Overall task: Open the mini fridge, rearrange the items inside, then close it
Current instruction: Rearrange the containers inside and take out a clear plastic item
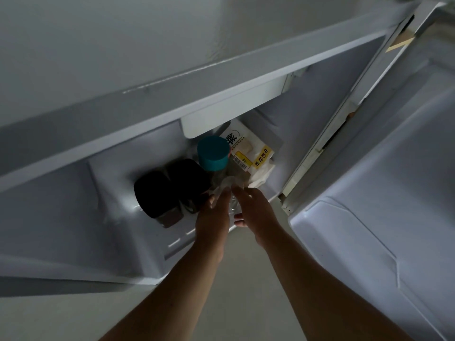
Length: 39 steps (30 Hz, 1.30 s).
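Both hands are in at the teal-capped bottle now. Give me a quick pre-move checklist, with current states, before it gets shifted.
1. Fridge door swung fully clear of the opening: ok.
2. Left hand on the teal-capped bottle, low on its clear body: ok.
3. Right hand gripping the bottle: cannot tell; its fingers are spread beside it, contact unclear.
4. Cap seated on the bottle: ok.
5. Room to the left: not ok; the two black containers stand right against the bottle.
6. Room to the right: not ok; the bread bag leans close behind and beside it.
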Each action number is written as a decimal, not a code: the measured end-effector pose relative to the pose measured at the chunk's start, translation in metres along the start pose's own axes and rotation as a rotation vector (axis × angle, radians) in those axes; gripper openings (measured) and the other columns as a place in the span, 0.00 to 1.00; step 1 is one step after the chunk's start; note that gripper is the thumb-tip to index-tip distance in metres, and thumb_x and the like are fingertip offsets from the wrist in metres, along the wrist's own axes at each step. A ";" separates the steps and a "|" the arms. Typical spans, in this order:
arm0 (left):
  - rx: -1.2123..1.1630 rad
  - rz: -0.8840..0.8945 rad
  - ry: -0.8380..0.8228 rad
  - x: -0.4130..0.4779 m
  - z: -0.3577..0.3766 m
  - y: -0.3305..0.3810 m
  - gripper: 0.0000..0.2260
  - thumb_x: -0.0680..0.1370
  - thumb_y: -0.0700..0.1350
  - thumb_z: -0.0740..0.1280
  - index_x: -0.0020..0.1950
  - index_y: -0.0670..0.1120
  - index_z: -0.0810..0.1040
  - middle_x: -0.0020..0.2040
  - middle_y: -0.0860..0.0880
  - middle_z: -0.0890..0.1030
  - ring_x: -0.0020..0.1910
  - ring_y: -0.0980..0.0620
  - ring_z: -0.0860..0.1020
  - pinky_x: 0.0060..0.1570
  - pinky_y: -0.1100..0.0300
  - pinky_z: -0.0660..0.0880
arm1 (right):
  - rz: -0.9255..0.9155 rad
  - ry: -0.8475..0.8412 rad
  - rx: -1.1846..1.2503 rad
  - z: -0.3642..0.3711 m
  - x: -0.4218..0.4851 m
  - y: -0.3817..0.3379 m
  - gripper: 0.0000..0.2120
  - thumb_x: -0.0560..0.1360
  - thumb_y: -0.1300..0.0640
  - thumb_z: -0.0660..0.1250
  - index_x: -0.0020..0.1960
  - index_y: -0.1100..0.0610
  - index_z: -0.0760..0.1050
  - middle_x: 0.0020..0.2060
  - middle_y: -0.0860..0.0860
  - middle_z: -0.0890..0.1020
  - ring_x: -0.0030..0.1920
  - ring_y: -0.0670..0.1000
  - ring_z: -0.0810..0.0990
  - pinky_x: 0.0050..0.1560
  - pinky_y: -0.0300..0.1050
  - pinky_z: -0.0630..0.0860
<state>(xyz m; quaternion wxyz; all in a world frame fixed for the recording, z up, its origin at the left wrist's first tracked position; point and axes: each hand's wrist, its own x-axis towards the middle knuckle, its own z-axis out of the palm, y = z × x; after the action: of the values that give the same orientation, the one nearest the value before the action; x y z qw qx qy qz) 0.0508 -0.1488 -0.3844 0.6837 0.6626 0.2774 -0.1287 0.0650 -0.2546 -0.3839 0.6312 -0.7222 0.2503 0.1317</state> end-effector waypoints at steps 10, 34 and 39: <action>0.057 0.085 -0.016 -0.033 -0.012 -0.001 0.33 0.75 0.69 0.69 0.75 0.54 0.73 0.72 0.50 0.79 0.55 0.56 0.77 0.42 0.67 0.68 | -0.023 0.060 0.039 -0.006 -0.033 0.005 0.27 0.77 0.36 0.70 0.68 0.53 0.76 0.54 0.50 0.85 0.42 0.53 0.88 0.41 0.49 0.86; 0.257 0.081 -0.149 -0.196 -0.117 -0.045 0.41 0.65 0.76 0.65 0.72 0.55 0.76 0.67 0.50 0.82 0.64 0.48 0.81 0.69 0.44 0.75 | -0.028 0.056 0.076 0.003 -0.218 0.066 0.19 0.75 0.36 0.70 0.56 0.49 0.78 0.48 0.51 0.86 0.38 0.55 0.89 0.39 0.50 0.87; 0.305 0.079 -0.218 -0.191 -0.145 -0.061 0.39 0.69 0.74 0.65 0.73 0.52 0.75 0.69 0.47 0.81 0.67 0.45 0.80 0.70 0.42 0.74 | 0.002 0.062 0.083 0.026 -0.228 0.085 0.22 0.72 0.34 0.71 0.57 0.49 0.77 0.49 0.50 0.85 0.38 0.53 0.88 0.39 0.49 0.87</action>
<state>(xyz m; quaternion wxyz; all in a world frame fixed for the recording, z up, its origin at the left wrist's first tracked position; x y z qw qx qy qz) -0.1678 -0.0488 -0.3253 0.6059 0.7510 0.1529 -0.2134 -0.1685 -0.1913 -0.3450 0.6526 -0.6987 0.2757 0.0994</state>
